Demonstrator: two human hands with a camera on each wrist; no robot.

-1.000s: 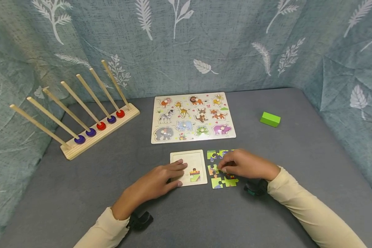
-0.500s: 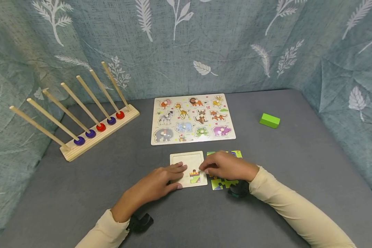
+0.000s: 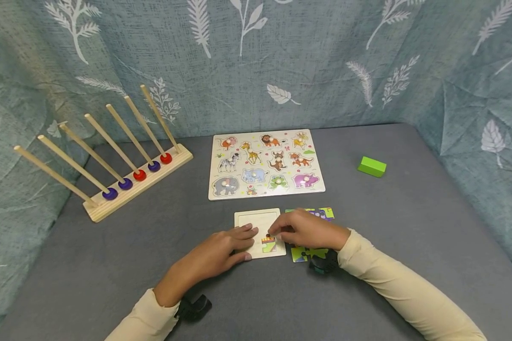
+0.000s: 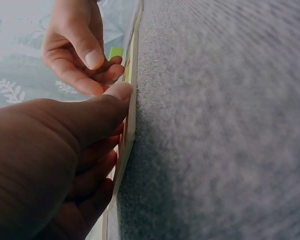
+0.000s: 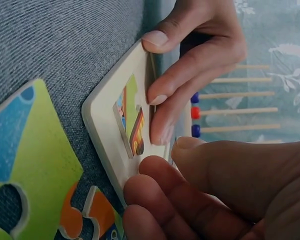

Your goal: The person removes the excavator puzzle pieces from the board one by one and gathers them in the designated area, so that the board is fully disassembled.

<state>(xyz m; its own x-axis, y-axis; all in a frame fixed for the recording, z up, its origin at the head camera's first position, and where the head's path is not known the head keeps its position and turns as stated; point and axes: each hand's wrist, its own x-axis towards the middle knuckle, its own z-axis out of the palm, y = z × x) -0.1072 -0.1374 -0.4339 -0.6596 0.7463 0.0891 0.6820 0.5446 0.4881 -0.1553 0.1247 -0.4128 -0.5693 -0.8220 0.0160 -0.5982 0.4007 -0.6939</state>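
My left hand (image 3: 224,248) rests on the small wooden puzzle tray (image 3: 260,216), fingers on its surface and the thumb at its front rim. A puzzle piece (image 3: 269,245) lies inside the tray, green with a red-and-yellow band; it also shows in the right wrist view (image 5: 132,120). Just over the tray's right side hovers my right hand (image 3: 309,229), its fingers loosely curled toward that piece. Nothing shows between its thumb (image 5: 187,144) and index finger in the wrist views. Loose puzzle pieces (image 3: 299,255) lie right of the tray, partly hidden under this hand.
Behind the tray lies an animal peg puzzle board (image 3: 266,166). A wooden rack (image 3: 141,182) with tall rods and red and purple beads stands at the left. A green block (image 3: 372,166) sits at the right, and a patterned curtain (image 3: 324,61) hangs behind the table.
My right hand has moved left from the loose puzzle pieces to over the tray's right side, near the piece in it. My left hand has stayed on the tray.
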